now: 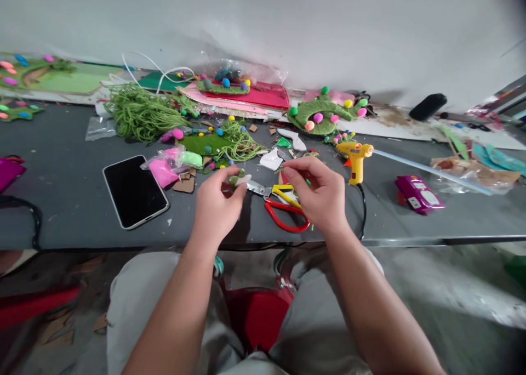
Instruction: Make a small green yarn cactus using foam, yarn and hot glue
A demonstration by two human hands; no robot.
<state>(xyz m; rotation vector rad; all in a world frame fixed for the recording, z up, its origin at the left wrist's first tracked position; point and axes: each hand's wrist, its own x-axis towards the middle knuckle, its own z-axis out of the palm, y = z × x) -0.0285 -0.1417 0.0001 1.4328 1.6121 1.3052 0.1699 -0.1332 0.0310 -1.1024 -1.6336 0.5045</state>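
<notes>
My left hand [217,202] pinches a small green-and-white piece [239,179] between thumb and fingers; its exact kind is too small to tell. To its right, my right hand [318,191] is closed, thumb and forefinger drawn together; whatever they may hold is not clear. A tiny green ball [308,182] shows by the right fingers, and I cannot tell whether it is held. Between the hands lie scissors [287,221] with one red and one yellow handle, blades toward the left hand. White scraps [271,159] lie just beyond them.
A phone [135,191] lies left, beside bagged pink clay [163,171]. Behind are green yarn [142,112] and a yarn-wrapped shape with pom-poms [316,116]. A yellow glue gun [356,158] with a long glue stick [431,172] and a purple packet [419,194] are right.
</notes>
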